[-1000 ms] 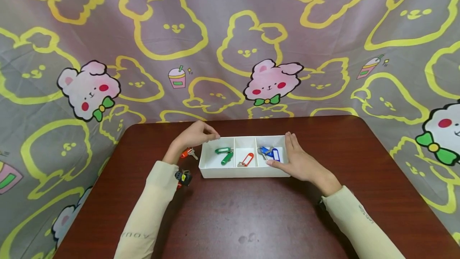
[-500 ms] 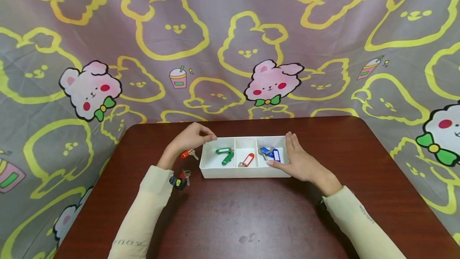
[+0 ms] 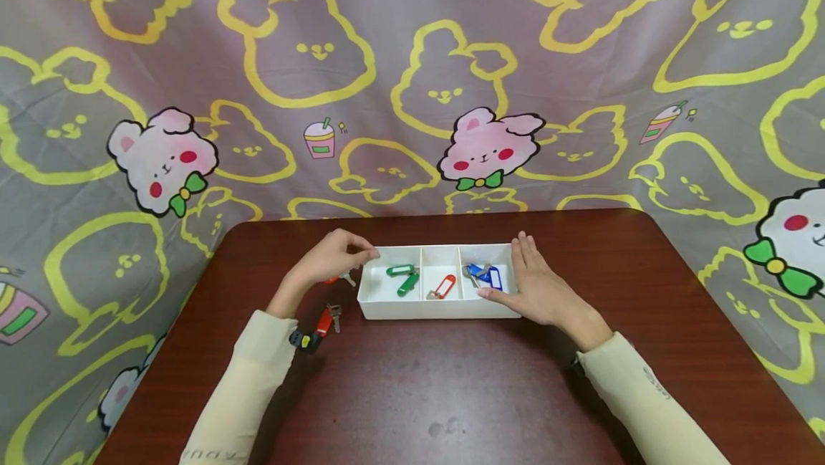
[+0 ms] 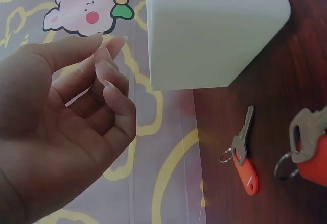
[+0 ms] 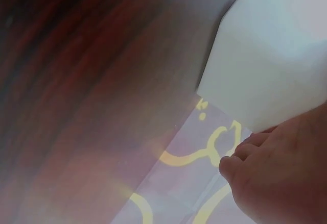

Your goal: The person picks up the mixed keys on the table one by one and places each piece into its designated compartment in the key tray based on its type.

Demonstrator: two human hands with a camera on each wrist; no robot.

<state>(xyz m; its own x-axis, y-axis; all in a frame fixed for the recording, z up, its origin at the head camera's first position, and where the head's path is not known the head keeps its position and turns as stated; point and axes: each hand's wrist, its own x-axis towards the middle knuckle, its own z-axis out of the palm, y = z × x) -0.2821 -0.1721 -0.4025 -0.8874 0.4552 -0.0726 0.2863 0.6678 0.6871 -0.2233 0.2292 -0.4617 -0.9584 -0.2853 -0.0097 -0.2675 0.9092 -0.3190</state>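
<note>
A white three-compartment box (image 3: 445, 311) sits on the table. Green key tags (image 3: 407, 284) lie in its left compartment, a red key tag (image 3: 446, 284) with a key in the middle, and blue key tags (image 3: 495, 278) with keys on the right. My left hand (image 3: 331, 256) hovers at the box's left end, fingers loosely bent, holding nothing; the left wrist view shows a gap to the box. Against the right end lie the straight fingers of my right hand (image 3: 548, 293), the thumb over the front rim. Its fingertips are partly hidden in the right wrist view.
Left of the box, a key with an orange-red tag (image 4: 245, 173) lies partly behind my left hand in the head view. Nearer me is a second key with a red tag (image 3: 325, 322), close to my left wrist. A patterned curtain (image 3: 387, 92) hangs behind the brown table (image 3: 451, 393).
My left hand has drawn leftward and a little toward me, away from the box's left end. More of the nearer red-tagged key now shows. The right hand and the box have stayed put.
</note>
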